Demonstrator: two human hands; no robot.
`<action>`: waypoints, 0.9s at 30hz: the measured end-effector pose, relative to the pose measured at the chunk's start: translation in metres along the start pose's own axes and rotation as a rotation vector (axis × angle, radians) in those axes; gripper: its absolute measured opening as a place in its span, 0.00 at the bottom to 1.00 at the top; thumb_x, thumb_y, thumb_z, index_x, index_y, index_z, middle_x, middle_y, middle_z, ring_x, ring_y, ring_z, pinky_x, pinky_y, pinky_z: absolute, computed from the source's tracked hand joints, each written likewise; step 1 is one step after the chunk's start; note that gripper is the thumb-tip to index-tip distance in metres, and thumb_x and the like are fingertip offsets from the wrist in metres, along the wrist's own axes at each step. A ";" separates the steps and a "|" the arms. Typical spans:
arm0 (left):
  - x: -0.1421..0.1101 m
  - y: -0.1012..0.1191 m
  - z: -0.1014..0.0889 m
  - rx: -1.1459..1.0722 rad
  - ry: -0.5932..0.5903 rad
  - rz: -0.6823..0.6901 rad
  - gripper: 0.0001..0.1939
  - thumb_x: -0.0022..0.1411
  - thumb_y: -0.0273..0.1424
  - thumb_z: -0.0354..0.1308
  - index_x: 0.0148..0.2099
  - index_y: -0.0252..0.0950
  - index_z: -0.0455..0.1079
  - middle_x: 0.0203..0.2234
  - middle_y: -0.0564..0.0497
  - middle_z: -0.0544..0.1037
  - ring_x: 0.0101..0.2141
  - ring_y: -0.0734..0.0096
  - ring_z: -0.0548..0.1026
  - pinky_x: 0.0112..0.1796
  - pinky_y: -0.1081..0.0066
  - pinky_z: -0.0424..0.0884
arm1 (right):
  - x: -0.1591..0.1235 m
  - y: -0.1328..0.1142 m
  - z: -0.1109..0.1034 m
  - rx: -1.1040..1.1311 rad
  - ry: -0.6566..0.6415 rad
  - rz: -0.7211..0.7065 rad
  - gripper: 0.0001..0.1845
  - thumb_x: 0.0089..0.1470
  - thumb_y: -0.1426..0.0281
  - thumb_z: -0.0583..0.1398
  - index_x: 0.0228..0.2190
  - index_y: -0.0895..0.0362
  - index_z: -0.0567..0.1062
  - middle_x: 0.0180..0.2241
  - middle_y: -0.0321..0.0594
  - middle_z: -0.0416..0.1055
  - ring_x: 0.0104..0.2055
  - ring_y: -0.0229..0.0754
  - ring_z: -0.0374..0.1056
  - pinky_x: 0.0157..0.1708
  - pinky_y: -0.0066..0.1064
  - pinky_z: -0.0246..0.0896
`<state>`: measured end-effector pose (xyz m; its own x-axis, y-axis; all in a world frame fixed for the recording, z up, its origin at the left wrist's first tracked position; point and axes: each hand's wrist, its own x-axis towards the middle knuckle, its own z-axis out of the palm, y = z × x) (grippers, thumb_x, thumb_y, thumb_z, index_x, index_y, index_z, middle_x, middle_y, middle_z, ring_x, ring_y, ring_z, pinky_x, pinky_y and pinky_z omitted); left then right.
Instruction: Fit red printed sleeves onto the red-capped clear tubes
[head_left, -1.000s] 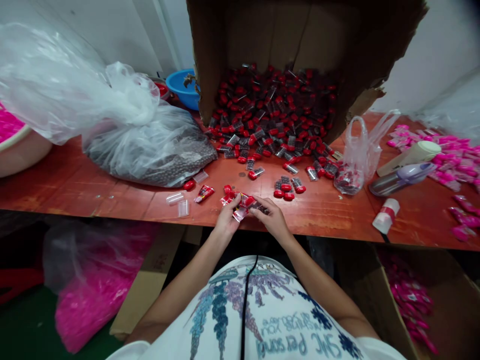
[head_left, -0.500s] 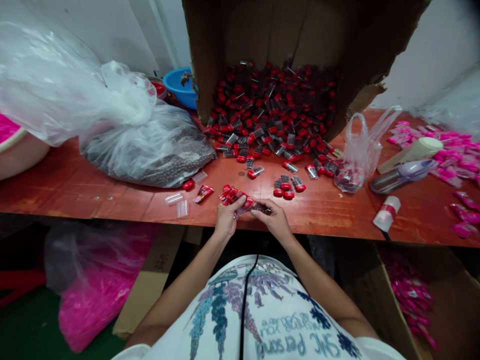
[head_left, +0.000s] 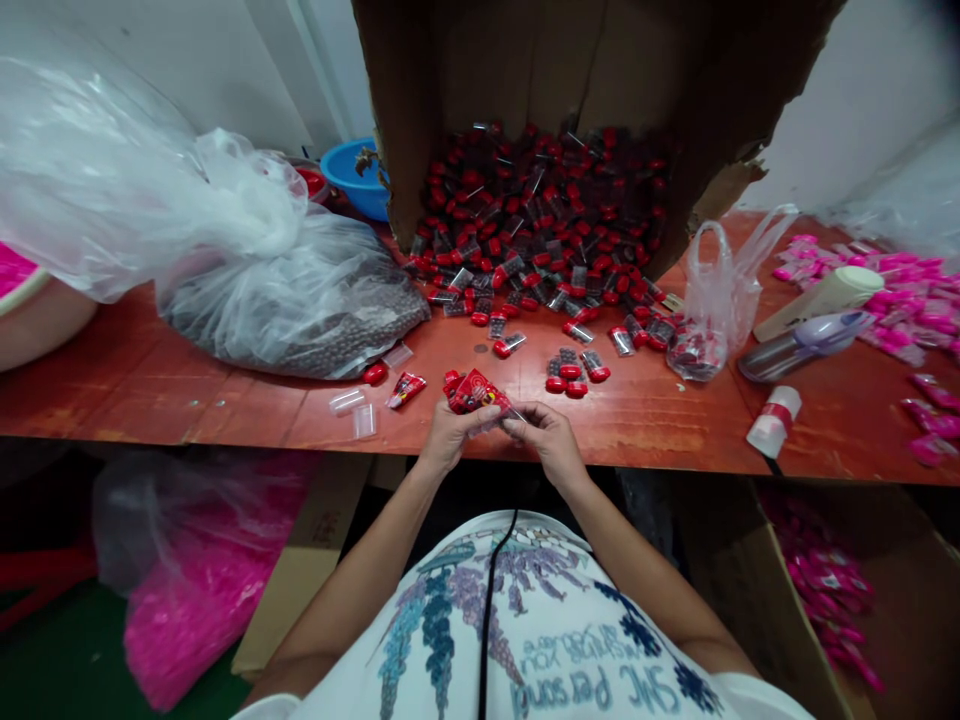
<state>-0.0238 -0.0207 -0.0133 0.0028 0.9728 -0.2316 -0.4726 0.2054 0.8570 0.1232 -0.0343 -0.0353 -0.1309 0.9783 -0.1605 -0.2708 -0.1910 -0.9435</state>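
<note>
Near the table's front edge, my left hand (head_left: 450,437) is closed around a red printed plastic wrapper (head_left: 477,390), which fans out above the fingers. My right hand (head_left: 553,440) pinches the wrapper's clear right end, thumb and fingers together; whether a small container sits inside that end is hidden. Left of the hands lie another red printed wrapper (head_left: 407,390), a red cap (head_left: 375,373) and clear empty tubes (head_left: 364,421). To the right, several red-capped clear bottles (head_left: 576,388) filled with dark beads stand close together.
A torn cardboard box (head_left: 405,120) lies open at the back, with a heap of red-capped bottles (head_left: 540,215) spilling from it. At left sits a plastic bag of dark beads (head_left: 300,310). A water bottle (head_left: 806,347) and a white roll (head_left: 774,422) are at right, before pink packets (head_left: 892,300).
The red wrapper has turned and spread so its printed face shows more. The dark contents seen by my right fingers are now covered. Both hands stay close together; the view has shifted slightly.
</note>
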 end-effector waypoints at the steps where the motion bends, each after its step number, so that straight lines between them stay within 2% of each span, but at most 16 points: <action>1: 0.000 -0.001 0.001 0.000 0.023 -0.003 0.12 0.37 0.24 0.71 0.28 0.30 0.75 0.22 0.50 0.78 0.21 0.74 0.73 0.25 0.77 0.68 | 0.000 0.000 0.000 -0.007 0.007 -0.016 0.13 0.42 0.65 0.67 0.33 0.56 0.76 0.29 0.34 0.74 0.28 0.37 0.67 0.26 0.26 0.61; 5: -0.003 -0.006 0.007 -0.017 0.115 0.002 0.13 0.35 0.24 0.72 0.27 0.31 0.74 0.21 0.52 0.77 0.21 0.74 0.72 0.25 0.76 0.69 | -0.002 0.000 0.002 -0.169 0.084 -0.172 0.13 0.44 0.65 0.66 0.34 0.54 0.76 0.33 0.36 0.75 0.34 0.40 0.69 0.36 0.31 0.64; 8: -0.003 -0.006 0.009 -0.005 0.095 -0.009 0.12 0.36 0.24 0.71 0.27 0.31 0.74 0.20 0.51 0.76 0.19 0.76 0.71 0.23 0.77 0.67 | -0.004 0.002 0.002 -0.248 0.140 -0.227 0.12 0.44 0.65 0.66 0.34 0.54 0.76 0.34 0.37 0.73 0.37 0.41 0.69 0.39 0.32 0.64; 12: -0.001 -0.003 0.004 0.013 -0.014 -0.037 0.12 0.36 0.23 0.71 0.28 0.30 0.75 0.22 0.49 0.77 0.21 0.73 0.72 0.23 0.77 0.67 | -0.003 0.004 0.000 -0.035 0.093 -0.091 0.15 0.41 0.64 0.68 0.34 0.54 0.74 0.31 0.35 0.73 0.31 0.39 0.69 0.31 0.30 0.65; 15: 0.000 -0.009 0.001 -0.005 -0.046 -0.061 0.12 0.37 0.23 0.71 0.29 0.30 0.75 0.22 0.49 0.78 0.21 0.74 0.72 0.24 0.76 0.68 | 0.000 0.004 -0.001 0.042 0.094 -0.039 0.15 0.41 0.64 0.67 0.33 0.55 0.74 0.29 0.34 0.72 0.28 0.37 0.67 0.23 0.26 0.62; 19: 0.003 -0.022 0.003 -0.144 0.054 -0.108 0.14 0.40 0.25 0.71 0.33 0.30 0.74 0.25 0.49 0.78 0.23 0.74 0.74 0.26 0.76 0.71 | 0.003 0.004 -0.002 0.066 0.165 -0.075 0.15 0.42 0.64 0.67 0.33 0.55 0.73 0.31 0.34 0.72 0.30 0.36 0.67 0.23 0.24 0.62; 23: 0.011 -0.021 -0.001 -0.353 0.191 -0.231 0.07 0.47 0.26 0.67 0.30 0.32 0.71 0.23 0.52 0.77 0.23 0.74 0.74 0.21 0.78 0.69 | 0.006 0.004 -0.007 0.077 0.209 -0.110 0.16 0.45 0.63 0.65 0.35 0.54 0.71 0.32 0.34 0.71 0.29 0.36 0.66 0.17 0.22 0.60; 25: 0.015 -0.018 -0.002 -0.370 0.222 -0.274 0.06 0.49 0.25 0.65 0.29 0.32 0.70 0.21 0.53 0.75 0.21 0.76 0.73 0.19 0.79 0.67 | 0.007 0.005 -0.009 0.084 0.188 -0.096 0.16 0.45 0.62 0.65 0.36 0.54 0.70 0.31 0.33 0.70 0.27 0.35 0.65 0.15 0.22 0.59; 27: 0.016 -0.015 -0.002 -0.320 0.214 -0.242 0.07 0.48 0.26 0.66 0.29 0.32 0.70 0.20 0.54 0.74 0.18 0.79 0.70 0.18 0.79 0.66 | 0.008 0.007 -0.008 0.076 0.155 -0.071 0.16 0.45 0.62 0.65 0.35 0.55 0.70 0.29 0.33 0.69 0.26 0.34 0.65 0.14 0.21 0.59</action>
<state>-0.0182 -0.0089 -0.0310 -0.0197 0.8498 -0.5268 -0.7296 0.3481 0.5887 0.1279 -0.0276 -0.0458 0.0382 0.9890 -0.1429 -0.3462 -0.1210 -0.9303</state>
